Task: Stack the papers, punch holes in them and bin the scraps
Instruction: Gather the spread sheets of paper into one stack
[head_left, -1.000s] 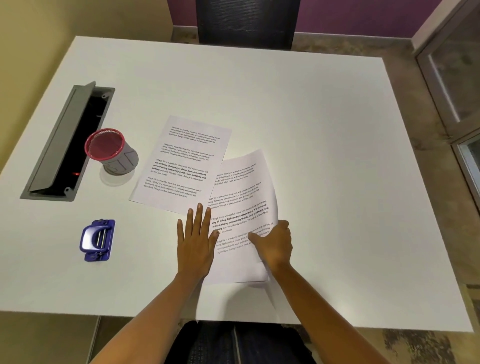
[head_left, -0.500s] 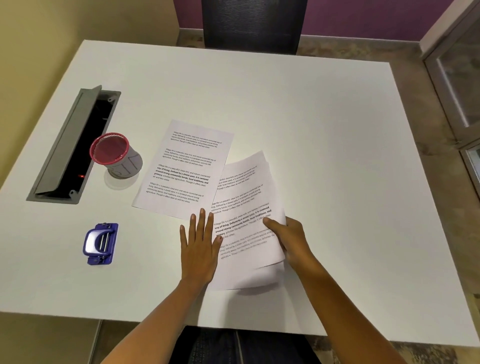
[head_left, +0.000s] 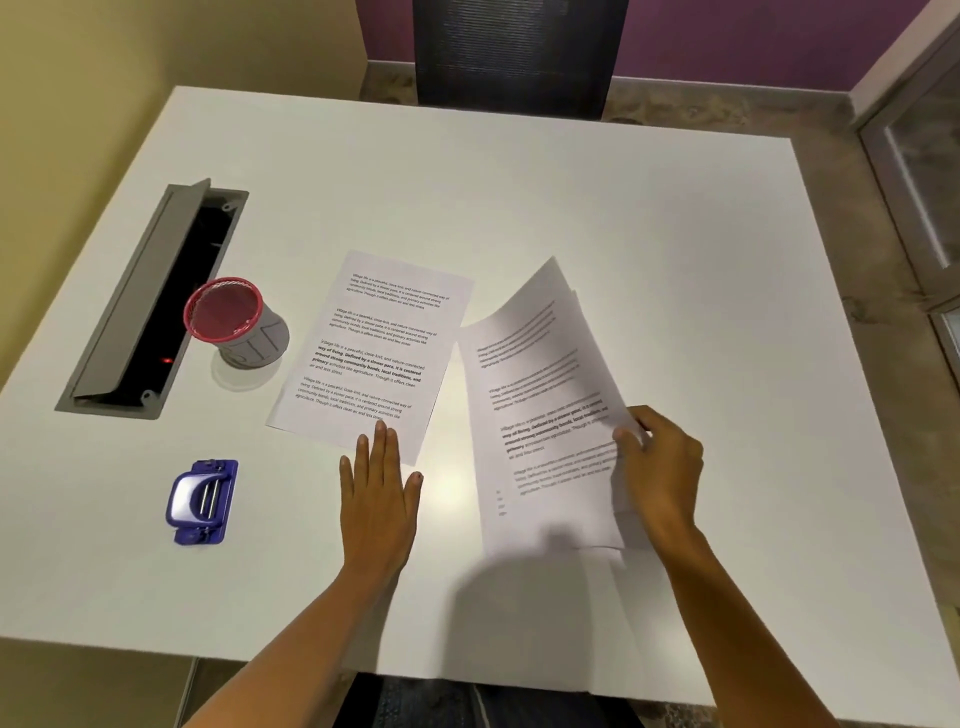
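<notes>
White printed sheets (head_left: 545, 415) are gripped and lifted by the right hand (head_left: 660, 467); the left hand (head_left: 379, 493) lies flat, released, fingertips on a single sheet (head_left: 374, 353), between purple punch (head_left: 202, 501) and lifted sheets.

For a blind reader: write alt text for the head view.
A right hand lifts printed white sheets off a white table; the left hand pins another printed page. A blue hole punch lies left.
</notes>
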